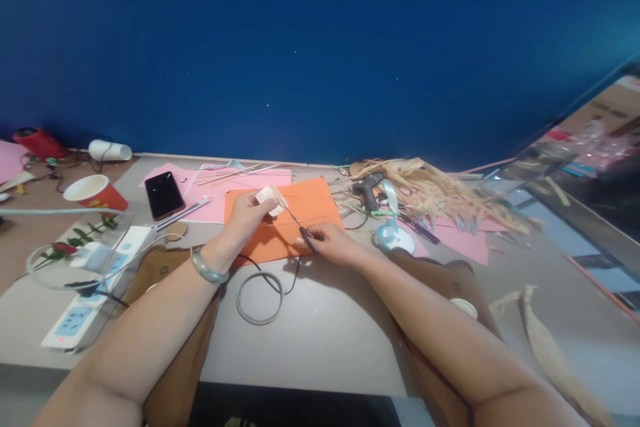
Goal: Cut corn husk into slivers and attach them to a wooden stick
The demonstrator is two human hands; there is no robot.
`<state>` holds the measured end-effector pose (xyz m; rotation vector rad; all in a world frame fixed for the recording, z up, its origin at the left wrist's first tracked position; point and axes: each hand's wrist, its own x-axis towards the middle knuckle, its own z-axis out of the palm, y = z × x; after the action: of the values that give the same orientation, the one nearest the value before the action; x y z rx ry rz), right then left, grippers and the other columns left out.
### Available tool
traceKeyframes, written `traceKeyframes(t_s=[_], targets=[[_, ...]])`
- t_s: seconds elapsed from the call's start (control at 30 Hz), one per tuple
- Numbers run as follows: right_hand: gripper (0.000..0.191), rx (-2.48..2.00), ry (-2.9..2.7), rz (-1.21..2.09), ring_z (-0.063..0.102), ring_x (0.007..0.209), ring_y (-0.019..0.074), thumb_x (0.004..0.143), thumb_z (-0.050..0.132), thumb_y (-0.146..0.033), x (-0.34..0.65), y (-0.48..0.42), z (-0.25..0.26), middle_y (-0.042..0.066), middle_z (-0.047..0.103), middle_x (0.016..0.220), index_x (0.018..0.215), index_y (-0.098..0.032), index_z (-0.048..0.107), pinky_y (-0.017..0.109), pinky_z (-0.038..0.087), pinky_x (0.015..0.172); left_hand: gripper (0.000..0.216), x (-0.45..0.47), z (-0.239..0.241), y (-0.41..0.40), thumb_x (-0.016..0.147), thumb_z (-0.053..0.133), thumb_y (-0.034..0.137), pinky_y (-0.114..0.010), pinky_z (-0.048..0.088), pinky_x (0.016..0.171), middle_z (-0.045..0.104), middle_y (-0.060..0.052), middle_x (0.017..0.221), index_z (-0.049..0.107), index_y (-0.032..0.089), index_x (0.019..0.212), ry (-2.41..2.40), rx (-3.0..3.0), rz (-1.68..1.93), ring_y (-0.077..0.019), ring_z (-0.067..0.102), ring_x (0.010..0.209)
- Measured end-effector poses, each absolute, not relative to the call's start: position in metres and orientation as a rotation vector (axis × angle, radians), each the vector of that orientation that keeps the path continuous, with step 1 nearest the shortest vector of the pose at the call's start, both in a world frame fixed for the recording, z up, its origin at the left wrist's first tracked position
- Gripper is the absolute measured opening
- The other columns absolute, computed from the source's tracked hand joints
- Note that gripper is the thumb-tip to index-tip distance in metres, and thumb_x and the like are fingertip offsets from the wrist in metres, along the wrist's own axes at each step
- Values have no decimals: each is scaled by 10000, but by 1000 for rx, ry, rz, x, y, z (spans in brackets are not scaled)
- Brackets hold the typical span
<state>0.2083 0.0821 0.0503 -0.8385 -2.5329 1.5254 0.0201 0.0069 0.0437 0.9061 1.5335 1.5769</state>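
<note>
Scrap point(265, 195) and dark tool point(307, 239) held over an orange sheet point(314, 197)

A person's bare hands are close together above the orange sheet, which lies on a grey bench point(310, 357). The left hand point(249, 213), with a bracelet point(209, 270) at its wrist, has thumb and fingers closed on the pale scrap, over the sheet's left half. The right hand point(333, 242) curls its fingers around the dark tool, perhaps scissors, near the sheet's front right corner. The tool's thin end points toward the scrap; whether they touch cannot be told. Left of the sheet are pink paper point(215, 197), a black phone point(164, 195) and, farther out, a white power strip point(75, 320). Right of it are a glue gun point(369, 190), pale blue ribbon point(383, 236) and dry husks point(425, 180). A loop of grey cord point(239, 303) lies just in front.
</note>
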Motion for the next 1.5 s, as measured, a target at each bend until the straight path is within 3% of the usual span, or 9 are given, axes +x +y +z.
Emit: traceKeyframes(t_s=[0.37,0.8,1.5], targets=[[487,-790,-2575,1457,301,541,83,760,483,-609,209,87,44,-41,301,573,576,-178,349,228,235,503,262,19,43,8,642,693,312,-218,462,503,669,-61,683,681,92,783,1506,819,1585,-119,589,535],[502,-808,-2566,1477,283,539,79,734,509,-635,208,88,41,-47,287,581,591,-180,357,228,221,501,248,21,36,8,656,701,300,-215,458,542,667,-55,694,685,104,808,1450,841,1413,-109,583,562],[480,-880,-2517,1633,295,535,81,751,510,-607,210,88,47,-44,334,565,590,-171,388,231,238,512,249,21,40,9,642,705,309,-204,401,457,651,-47,649,665,104,776,1484,772,1312,-104,555,518]])
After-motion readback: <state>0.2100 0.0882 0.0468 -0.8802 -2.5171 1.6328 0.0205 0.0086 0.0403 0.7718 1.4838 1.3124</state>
